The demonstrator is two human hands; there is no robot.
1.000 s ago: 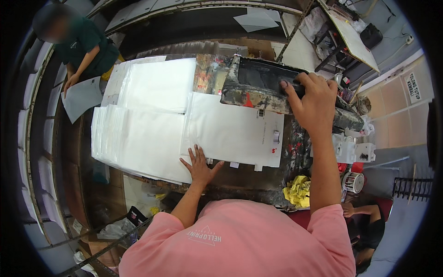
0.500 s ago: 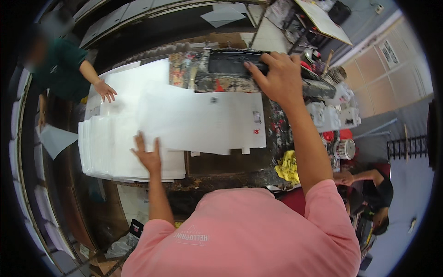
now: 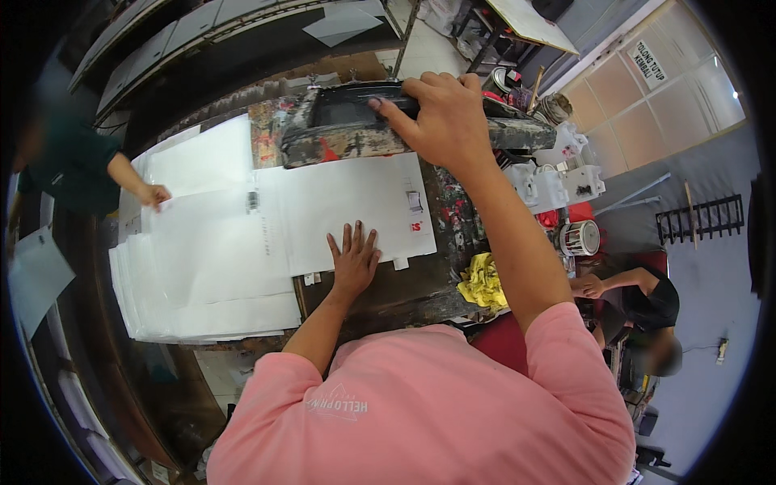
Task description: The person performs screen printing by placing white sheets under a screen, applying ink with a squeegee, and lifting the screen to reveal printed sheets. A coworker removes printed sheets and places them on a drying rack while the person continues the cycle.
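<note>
My right hand point(image 3: 449, 121) is closed over the far-side screen printing frame point(image 3: 356, 145), thumb on its dark mesh and fingers over the far edge. The frame is tilted up, its wood smeared with black and red ink. Below it, a white sheet point(image 3: 339, 194) with a small red print lies on the dark printing board point(image 3: 388, 283). My left hand point(image 3: 354, 260) rests on this sheet near its front edge, fingers spread. A second printed white sheet point(image 3: 214, 230) lies over the left-hand stack of sheets point(image 3: 218, 319), and a co-worker's hand point(image 3: 153, 196) pinches its far left corner.
The co-worker's other side has a translucent sheet point(image 3: 39, 275). A yellow crumpled cloth point(image 3: 482, 281) lies at the table's right edge. White plastic jugs point(image 3: 550, 186) and a paint can point(image 3: 579, 238) stand beyond it. Another person point(image 3: 647, 303) sits at the right.
My left hand has moved right from above the stack onto the sheet on the board. A printed sheet has shifted left over the stack, and the co-worker's open hand has closed on it.
</note>
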